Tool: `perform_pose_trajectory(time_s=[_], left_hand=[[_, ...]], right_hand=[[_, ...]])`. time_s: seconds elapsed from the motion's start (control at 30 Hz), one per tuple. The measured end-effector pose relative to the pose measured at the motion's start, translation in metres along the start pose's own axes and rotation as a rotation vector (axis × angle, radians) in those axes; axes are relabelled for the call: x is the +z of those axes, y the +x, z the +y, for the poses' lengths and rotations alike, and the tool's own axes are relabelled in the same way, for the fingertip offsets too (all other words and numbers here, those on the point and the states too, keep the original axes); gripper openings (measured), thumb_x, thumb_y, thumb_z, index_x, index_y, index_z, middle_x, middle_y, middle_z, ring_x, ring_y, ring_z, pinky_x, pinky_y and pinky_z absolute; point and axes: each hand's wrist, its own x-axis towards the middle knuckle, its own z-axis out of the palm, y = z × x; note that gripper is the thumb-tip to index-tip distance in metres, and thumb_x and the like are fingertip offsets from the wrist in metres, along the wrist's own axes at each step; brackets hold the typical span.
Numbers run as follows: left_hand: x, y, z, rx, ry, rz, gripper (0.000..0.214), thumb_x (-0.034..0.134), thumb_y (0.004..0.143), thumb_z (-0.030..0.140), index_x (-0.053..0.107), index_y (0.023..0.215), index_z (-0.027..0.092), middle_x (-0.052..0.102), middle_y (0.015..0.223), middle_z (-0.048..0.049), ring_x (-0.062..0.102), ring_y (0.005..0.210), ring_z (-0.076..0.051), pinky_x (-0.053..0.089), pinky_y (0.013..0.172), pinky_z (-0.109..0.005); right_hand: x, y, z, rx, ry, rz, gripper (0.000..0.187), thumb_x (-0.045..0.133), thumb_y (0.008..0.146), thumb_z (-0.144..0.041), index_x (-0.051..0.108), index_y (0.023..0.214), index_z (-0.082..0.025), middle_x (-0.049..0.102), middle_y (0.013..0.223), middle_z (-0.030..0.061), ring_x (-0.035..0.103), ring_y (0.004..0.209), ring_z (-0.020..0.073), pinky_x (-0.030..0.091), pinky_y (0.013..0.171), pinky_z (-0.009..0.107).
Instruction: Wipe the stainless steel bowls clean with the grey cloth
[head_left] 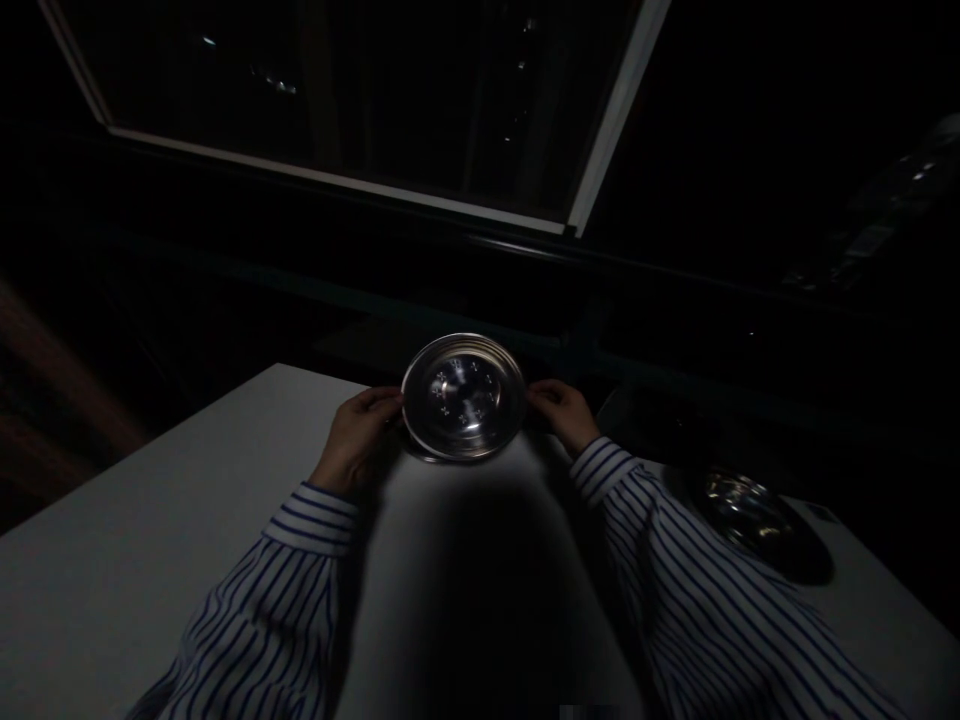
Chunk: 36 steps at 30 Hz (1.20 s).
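Observation:
Between my two hands is a round, shiny metal dish (450,440), tilted so its inside faces me. Small flower-like marks ring its bottom. My left hand (358,432) pinches the rim on the left side, thumb and fingers together. On the opposite side, my right hand (568,412) grips the rim with its fingertips. The dish is at the far part of the white table (187,490); whether its lower edge touches the tabletop I cannot tell. Both forearms wear striped sleeves.
Right of my right sleeve, a second round shiny metal piece (761,522) lies on the table. Near the right edge is a small dark flat item (821,512). Beyond the table stands a pale-framed dark window (337,180). The room is very dim.

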Motion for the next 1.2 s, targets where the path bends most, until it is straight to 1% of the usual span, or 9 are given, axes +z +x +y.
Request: perform_pose_trajectory(time_s=[0.2, 0.3, 0.37, 0.43, 0.5, 0.63, 0.93, 1.07, 1.2], left_hand=[[0.023, -0.036, 0.008, -0.026, 0.041, -0.161, 0.026, 0.069, 0.065, 0.024, 0.062, 0.088, 0.015, 0.065, 0.081, -0.002, 0.06, 0.068, -0.012, 0.052, 0.056, -0.022], [0.038, -0.057, 0.001, -0.077, 0.082, -0.262, 0.039, 0.066, 0.071, 0.027, 0.061, 0.108, 0.018, 0.065, 0.099, -0.0065, 0.062, 0.079, -0.016, 0.054, 0.057, -0.025], [0.047, -0.071, -0.008, -0.145, 0.102, -0.329, 0.052, 0.066, 0.072, 0.026, 0.053, 0.123, 0.022, 0.064, 0.105, -0.0084, 0.063, 0.08, -0.017, 0.055, 0.057, -0.027], [0.055, -0.084, -0.019, -0.215, 0.101, -0.376, 0.062, 0.065, 0.074, 0.026, 0.044, 0.132, 0.024, 0.065, 0.102, -0.0083, 0.064, 0.074, -0.016, 0.055, 0.055, -0.028], [0.061, -0.097, -0.032, -0.27, 0.057, -0.447, 0.065, 0.061, 0.078, 0.023, 0.036, 0.137, 0.023, 0.067, 0.083, -0.0055, 0.063, 0.063, -0.014, 0.054, 0.056, -0.03], [0.071, -0.118, -0.058, -0.333, 0.044, -0.483, 0.062, 0.057, 0.077, 0.016, 0.037, 0.136, 0.019, 0.063, 0.064, -0.0012, 0.06, 0.053, -0.013, 0.052, 0.054, -0.029], [0.086, -0.136, -0.101, -0.339, 0.124, -0.481, 0.04, 0.06, 0.074, 0.024, 0.057, 0.113, 0.013, 0.067, 0.074, -0.0051, 0.062, 0.058, -0.015, 0.051, 0.055, -0.03], [0.088, -0.141, -0.106, -0.317, 0.16, -0.479, 0.032, 0.06, 0.074, 0.025, 0.06, 0.103, 0.011, 0.067, 0.074, -0.0059, 0.062, 0.058, -0.015, 0.051, 0.055, -0.029], [0.092, -0.143, -0.103, -0.304, 0.196, -0.481, 0.027, 0.057, 0.076, 0.021, 0.059, 0.101, 0.012, 0.066, 0.073, -0.0049, 0.063, 0.058, -0.015, 0.052, 0.056, -0.029]], right_hand=[[-0.053, -0.044, -0.021, 0.062, 0.068, 0.002, 0.028, 0.067, 0.057, -0.034, 0.06, 0.076, -0.015, 0.061, 0.064, -0.0016, 0.059, 0.06, 0.0118, 0.047, 0.061, 0.025], [-0.078, -0.066, -0.023, 0.09, 0.053, 0.012, 0.026, 0.069, 0.056, -0.031, 0.06, 0.074, -0.014, 0.06, 0.058, -0.0023, 0.056, 0.055, 0.0106, 0.044, 0.055, 0.024], [-0.094, -0.082, -0.02, 0.136, 0.042, -0.012, 0.025, 0.069, 0.057, -0.029, 0.06, 0.075, -0.014, 0.06, 0.056, -0.0024, 0.055, 0.052, 0.0108, 0.043, 0.052, 0.023], [-0.108, -0.096, -0.012, 0.196, 0.025, -0.054, 0.025, 0.068, 0.06, -0.028, 0.059, 0.079, -0.014, 0.06, 0.055, -0.0024, 0.056, 0.051, 0.0109, 0.043, 0.051, 0.023], [-0.122, -0.11, -0.001, 0.252, -0.015, -0.096, 0.024, 0.065, 0.065, -0.027, 0.058, 0.083, -0.014, 0.06, 0.054, -0.0025, 0.055, 0.05, 0.0105, 0.043, 0.051, 0.022], [-0.142, -0.132, 0.022, 0.298, -0.124, -0.146, 0.017, 0.06, 0.07, -0.022, 0.058, 0.085, -0.013, 0.06, 0.054, -0.0024, 0.055, 0.05, 0.0101, 0.042, 0.05, 0.021], [-0.16, -0.163, 0.056, 0.321, -0.214, -0.198, 0.01, 0.058, 0.071, -0.017, 0.062, 0.08, -0.015, 0.069, 0.072, 0.0021, 0.064, 0.066, 0.0149, 0.05, 0.061, 0.024], [-0.165, -0.171, 0.066, 0.331, -0.288, -0.228, 0.022, 0.054, 0.076, -0.02, 0.063, 0.095, -0.013, 0.071, 0.082, 0.0051, 0.066, 0.072, 0.0162, 0.052, 0.063, 0.026], [-0.184, -0.184, 0.072, 0.307, -0.442, -0.224, 0.031, 0.053, 0.076, -0.021, 0.063, 0.104, -0.011, 0.07, 0.093, 0.0101, 0.066, 0.082, 0.0199, 0.051, 0.073, 0.03]])
